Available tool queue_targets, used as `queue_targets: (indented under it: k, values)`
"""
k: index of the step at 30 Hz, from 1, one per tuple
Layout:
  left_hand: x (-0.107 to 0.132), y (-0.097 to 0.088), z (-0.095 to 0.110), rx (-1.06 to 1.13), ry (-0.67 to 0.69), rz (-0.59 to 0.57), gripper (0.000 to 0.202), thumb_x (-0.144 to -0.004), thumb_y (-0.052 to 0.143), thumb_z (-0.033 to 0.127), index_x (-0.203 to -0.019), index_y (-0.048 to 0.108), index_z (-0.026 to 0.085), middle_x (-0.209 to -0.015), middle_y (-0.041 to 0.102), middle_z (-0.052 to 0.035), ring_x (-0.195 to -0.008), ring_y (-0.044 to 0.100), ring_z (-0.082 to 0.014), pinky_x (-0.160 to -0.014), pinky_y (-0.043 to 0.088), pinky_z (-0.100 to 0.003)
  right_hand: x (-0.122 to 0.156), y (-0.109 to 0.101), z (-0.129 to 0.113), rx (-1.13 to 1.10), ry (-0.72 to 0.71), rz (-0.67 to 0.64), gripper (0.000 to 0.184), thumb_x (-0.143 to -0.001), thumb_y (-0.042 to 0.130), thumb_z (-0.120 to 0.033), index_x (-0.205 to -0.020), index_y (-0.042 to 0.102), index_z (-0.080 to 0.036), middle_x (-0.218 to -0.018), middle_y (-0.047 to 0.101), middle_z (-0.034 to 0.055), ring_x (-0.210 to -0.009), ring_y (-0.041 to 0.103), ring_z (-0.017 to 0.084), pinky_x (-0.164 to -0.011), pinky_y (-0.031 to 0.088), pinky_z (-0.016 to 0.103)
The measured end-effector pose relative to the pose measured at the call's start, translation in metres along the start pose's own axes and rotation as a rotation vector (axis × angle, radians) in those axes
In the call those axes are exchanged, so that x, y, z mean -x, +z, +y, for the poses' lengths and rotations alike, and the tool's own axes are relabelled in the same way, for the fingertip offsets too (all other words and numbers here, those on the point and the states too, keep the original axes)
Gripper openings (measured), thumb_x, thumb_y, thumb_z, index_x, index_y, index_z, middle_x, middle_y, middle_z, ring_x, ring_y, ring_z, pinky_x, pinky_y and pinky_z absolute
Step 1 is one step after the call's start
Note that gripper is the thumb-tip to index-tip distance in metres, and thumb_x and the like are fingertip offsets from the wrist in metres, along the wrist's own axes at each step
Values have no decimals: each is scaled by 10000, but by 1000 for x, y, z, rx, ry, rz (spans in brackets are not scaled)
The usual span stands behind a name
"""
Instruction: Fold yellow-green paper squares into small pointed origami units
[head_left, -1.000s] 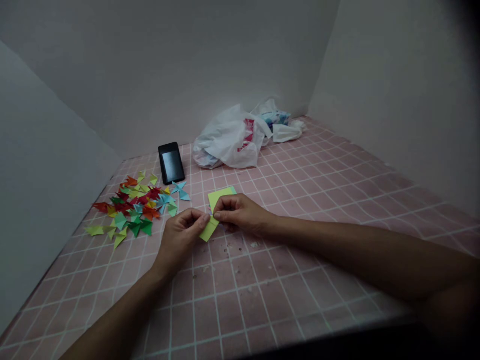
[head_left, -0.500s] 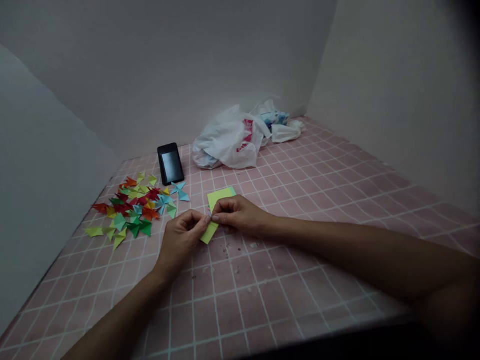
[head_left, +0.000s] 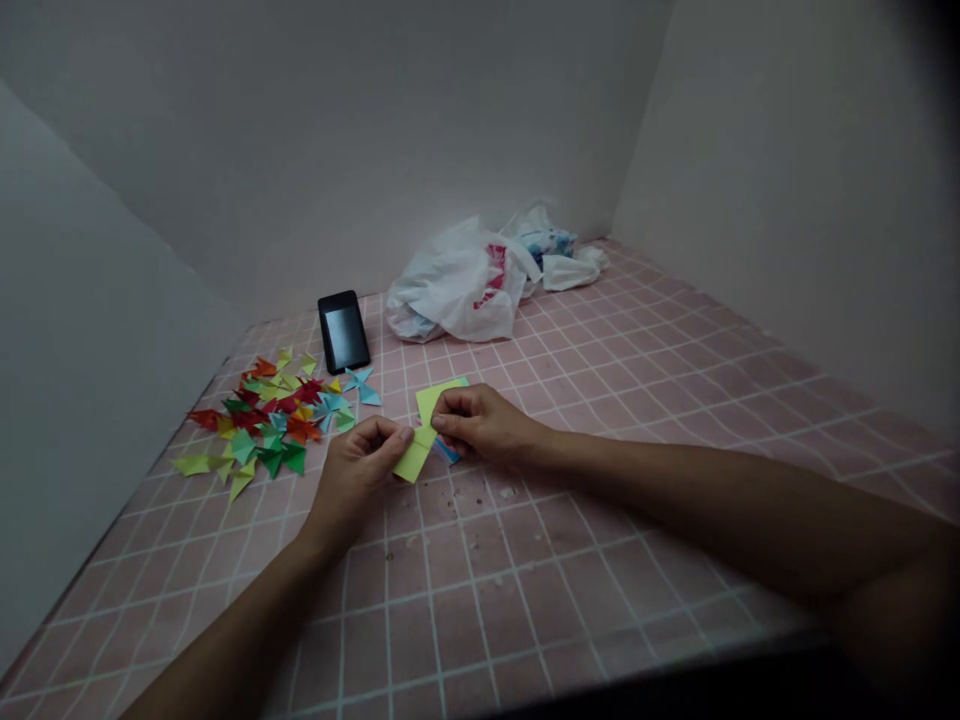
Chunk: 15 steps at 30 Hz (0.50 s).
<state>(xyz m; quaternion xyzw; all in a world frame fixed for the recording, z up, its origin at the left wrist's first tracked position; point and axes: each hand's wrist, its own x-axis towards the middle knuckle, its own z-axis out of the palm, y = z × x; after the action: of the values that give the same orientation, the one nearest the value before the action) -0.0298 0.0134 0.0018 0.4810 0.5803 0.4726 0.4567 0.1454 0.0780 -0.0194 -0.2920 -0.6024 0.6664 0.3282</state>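
Observation:
A small yellow-green paper strip [head_left: 415, 457] with a crease across it is pinched between my two hands. My left hand [head_left: 365, 465] grips its left edge between thumb and fingers. At its upper right corner, my right hand [head_left: 480, 425] has thumb and forefinger closed on the paper. Just beyond lies a stack of coloured paper sheets [head_left: 435, 395], yellow on top with blue and pink edges showing, partly hidden by my right hand. To the left, a pile of folded paper pieces [head_left: 274, 405] in red, orange, yellow, green and blue spreads over the cloth.
A black phone [head_left: 344, 335] lies behind the folded pieces. White plastic bags [head_left: 465, 285] sit against the back wall. Small scraps [head_left: 508, 493] dot the pink checked tablecloth [head_left: 600, 590]. Walls rise at the left, back and right.
My hands have moved slightly apart, and more of the yellow-green strip shows between them. Blue paper under my right hand has come into sight. The view has shifted slightly.

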Motion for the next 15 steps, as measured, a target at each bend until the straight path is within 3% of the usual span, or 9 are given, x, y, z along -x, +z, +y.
queue_targets:
  k: [3, 9, 12, 15]
  values:
    - [0, -1, 0, -6, 6, -23, 289, -704, 781, 406, -663, 629, 165, -593, 578, 31, -512, 489, -89, -481, 383, -195, 2, 1, -3, -5, -36, 17, 224, -898, 557, -201, -678, 529, -168, -543, 507, -49, -467, 429, 65, -457, 326, 192]
    - [2, 1, -1, 40, 46, 44, 295, -716, 765, 412, -658, 597, 176, -596, 579, 33, -512, 509, -100, -466, 405, -201, 6, 5, -3, -132, 31, -10, 298, -925, 584, -398, -741, 569, -164, -624, 567, -25, -474, 470, 66, -453, 351, 199]
    - [5, 4, -2, 48, 44, 78, 294, -716, 763, 415, -672, 593, 180, -601, 584, 34, -520, 516, -105, -472, 415, -201, 9, 11, -5, -166, 105, -27, 240, -817, 723, -317, -730, 556, -168, -609, 572, -40, -463, 465, 58, -436, 329, 191]
    - [6, 4, -6, 34, 43, 79, 295, -741, 753, 425, -684, 604, 178, -607, 585, 35, -525, 510, -102, -484, 412, -198, 12, 16, -8, -176, 126, 6, 239, -802, 717, -245, -676, 527, -171, -539, 527, -61, -447, 435, 52, -435, 302, 187]
